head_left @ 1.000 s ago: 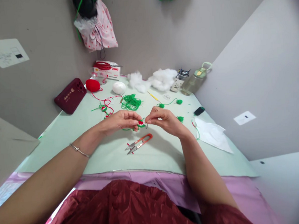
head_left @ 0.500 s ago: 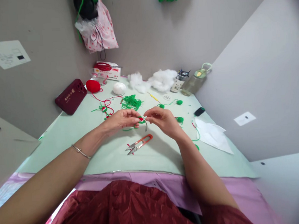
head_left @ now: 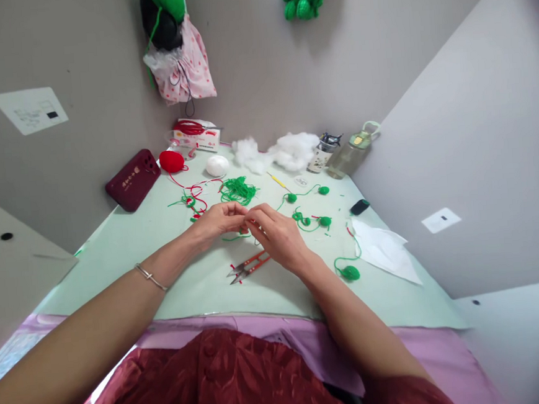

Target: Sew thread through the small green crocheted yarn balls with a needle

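My left hand (head_left: 221, 223) and my right hand (head_left: 274, 234) meet above the middle of the table, their fingertips together. The small crocheted piece between them is almost wholly hidden by my fingers. A thin dark loop shows just under the fingertips. Orange-handled thread snips (head_left: 251, 267) lie below my right hand, which covers part of the handle. Beyond my hands is a tangle of green yarn (head_left: 239, 190). Small green crocheted balls (head_left: 326, 221) with yarn tails lie to the right of my right hand.
At the back are a red yarn ball (head_left: 172, 161), a white yarn ball (head_left: 217, 165), white stuffing (head_left: 295, 151), a pen cup (head_left: 321, 158) and a bottle (head_left: 350, 153). A dark red phone (head_left: 133, 180) leans at the left. White paper (head_left: 385, 249) lies right.
My right hand has moved left against my left hand, hiding the red, white and green piece and part of the snips' handle. The whole view has shifted slightly.
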### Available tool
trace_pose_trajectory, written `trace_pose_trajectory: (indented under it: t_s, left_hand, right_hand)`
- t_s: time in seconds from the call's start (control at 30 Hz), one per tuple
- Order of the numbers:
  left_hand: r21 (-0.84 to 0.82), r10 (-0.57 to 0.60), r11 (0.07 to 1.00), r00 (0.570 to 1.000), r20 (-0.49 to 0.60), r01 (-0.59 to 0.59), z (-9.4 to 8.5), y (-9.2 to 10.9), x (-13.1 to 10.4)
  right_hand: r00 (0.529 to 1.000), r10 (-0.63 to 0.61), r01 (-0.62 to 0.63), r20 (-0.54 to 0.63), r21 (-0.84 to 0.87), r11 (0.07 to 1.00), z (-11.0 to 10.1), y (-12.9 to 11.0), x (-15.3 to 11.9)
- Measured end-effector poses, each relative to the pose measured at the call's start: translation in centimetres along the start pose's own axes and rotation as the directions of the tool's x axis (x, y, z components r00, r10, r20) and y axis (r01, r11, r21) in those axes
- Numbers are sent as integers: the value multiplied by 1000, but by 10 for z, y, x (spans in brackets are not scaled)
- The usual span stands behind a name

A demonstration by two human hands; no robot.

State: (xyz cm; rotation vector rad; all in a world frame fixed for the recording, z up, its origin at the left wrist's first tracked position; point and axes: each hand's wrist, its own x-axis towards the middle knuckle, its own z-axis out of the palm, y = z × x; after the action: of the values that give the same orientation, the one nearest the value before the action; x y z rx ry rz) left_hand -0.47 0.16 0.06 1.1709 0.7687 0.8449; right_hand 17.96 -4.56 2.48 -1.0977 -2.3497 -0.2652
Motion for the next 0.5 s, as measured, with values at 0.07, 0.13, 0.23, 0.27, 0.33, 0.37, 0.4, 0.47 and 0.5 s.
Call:
trace_pose_trajectory:
  t_s: [0.07,0.13,0.23,0.27,0.33,0.37,0.4,0.47,0.5]
  left_hand:
    - [-14,0,1000,1000,-3,0,1,1,0]
    - [-8,1,1000,1000,-7,-1,1,1,0]
    - [-5,-4,1000,1000,-10,4,2,1,-1]
    - [-2,0,1000,1000,-7,0,3,1,-1]
    - [24,17,1000,1000,-1,-17,3,2,-1]
    - [45,25,999,1000,-1,-25,3,2,-1]
    - [68,29,997,1000,-9,-29,3,2,-1]
    - [118,27,993,999,-42,-22,2,2,1]
    - [145,26,989,998,-62,-17,0,1,2]
  right_hand:
    - [1000,13,-13,10,-36,999,2,1,0]
    - [1000,10,-9,21,-85,996,5,3,-1]
    - [1000,-17,16,-12,-88,996,6,0,-1]
    - [998,-26,25,-54,-33,999,5,-3,0]
    - [987,21,9,-157,191,981,-3,-11,3]
    - [978,92,-20,-189,355,935,-9,-15,5]
    - [965,183,-56,-189,531,846,-18,-16,7]
    - [929,358,-128,-93,827,547,-39,-13,9]
    - [910,414,-131,-40,918,375,-52,-8,9]
